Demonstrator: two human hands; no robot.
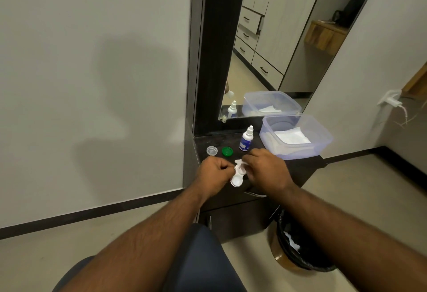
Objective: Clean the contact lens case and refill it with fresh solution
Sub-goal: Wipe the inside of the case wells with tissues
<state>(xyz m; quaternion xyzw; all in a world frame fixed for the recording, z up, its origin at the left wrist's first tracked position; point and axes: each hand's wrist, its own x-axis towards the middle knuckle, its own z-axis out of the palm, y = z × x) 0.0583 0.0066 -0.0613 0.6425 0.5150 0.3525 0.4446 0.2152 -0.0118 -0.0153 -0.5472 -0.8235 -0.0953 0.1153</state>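
The white contact lens case (pixel 237 179) hangs over the front edge of the dark dresser top (pixel 300 164), both cups uncapped. My left hand (pixel 213 171) pinches its left side. My right hand (pixel 265 168) presses a small white tissue (pixel 239 163) into the far cup. Behind my hands lie a clear cap (pixel 211 151) and a green cap (pixel 227 151). A small solution bottle (pixel 246 139) with a blue label and white nozzle stands upright behind them.
A clear plastic box (pixel 323 139) holding white tissues sits at the right of the dresser top, against a mirror (pixel 277 37). A bin with a black liner (pixel 298 245) stands on the floor to the right. A grey wall is on the left.
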